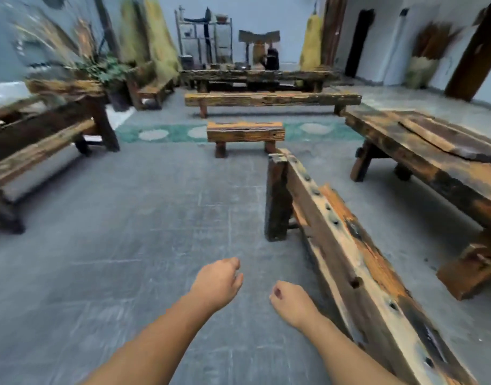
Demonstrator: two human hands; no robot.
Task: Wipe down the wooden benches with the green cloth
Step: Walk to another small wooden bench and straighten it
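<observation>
My left hand (217,282) and my right hand (290,302) hang over the grey floor, both loosely curled with nothing in them. No green cloth shows anywhere in the head view. A long worn wooden bench (358,268) runs from the middle to the lower right, just right of my right hand. A short wooden bench (245,132) stands ahead on a green rug. A longer bench (272,99) lies behind it. Another bench (38,151) sits at the left.
A heavy wooden table (438,159) fills the right side. A low table (255,75) with dark pots stands at the back, shelves (205,37) behind it. A plant (105,69) sits at the left. Grey floor (144,218) stretches ahead of my hands.
</observation>
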